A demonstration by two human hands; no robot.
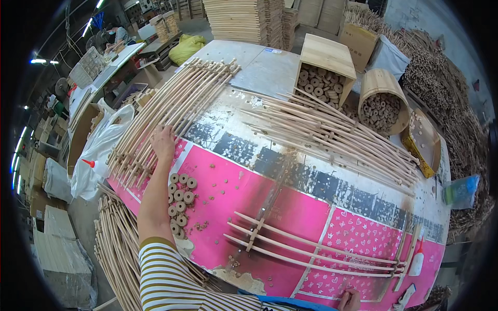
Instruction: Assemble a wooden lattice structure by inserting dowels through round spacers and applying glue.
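Note:
My left hand (pixel 163 138) reaches to the right side of a pile of wooden rod frames (pixel 179 98), its fingers bent around a rod there. Crosspieces join the rods near the pile's ends. My right hand (pixel 349 299) is at the table's near edge with its fingers curled; what they hold, if anything, is hidden. Just beyond it lies a frame of three long rods (pixel 311 254), with a short crosspiece (pixel 254 236) near its left end and another toward the right. A white glue bottle with a red tip (pixel 416 262) is at the right.
Wooden rings (pixel 179 197) lie on the pink sheet (pixel 233 181). Loose rods (pixel 332 132) cover the table's far part. Behind them are a wooden box of rings (pixel 324 65) and a round tub (pixel 381 98). Another red-tipped bottle (pixel 98 168) stands left; more rods (pixel 116 243) lie below.

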